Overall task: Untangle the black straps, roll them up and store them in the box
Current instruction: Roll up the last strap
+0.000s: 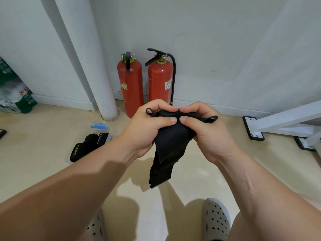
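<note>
The black strap (pixel 171 146) is up in the air at centre frame, held w/ both hands over the beige floor (pixel 208 173). Its top edge is bunched betw. the two fists; the rest hangs down as a wide folded band, lower end free and not touching the floor. A small black clip (pixel 149 111) sticks out past the left hand's knuckles, and a thin loop (pixel 212 118) pokes out on the right side.

Left hand (pixel 149 126): fingers curled tight over the strap's top, thumb pressed flat on the fabric front. Right hand (pixel 206 129): same grip, fingers wrapped over the top, thumb pinching the fabric. The two thumb tips sit just beside each other, nearly touching.

On the floor to the left, below the left forearm, sits the clear box (pixel 81 136) w/ a blue latch (pixel 99 126); inside are rolled black straps (pixel 90 145), one printed "XUEYING".

Behind the hands, two red fire extinguishers (pixel 130 87) stand against the white wall, next to a white pipe (pixel 102 84). A white frame w/ black feet (pixel 281 119) is at right, a green-and-white bag (pixel 15 94) at far left. Grey clogs (pixel 216 221) show at the bottom edge.
</note>
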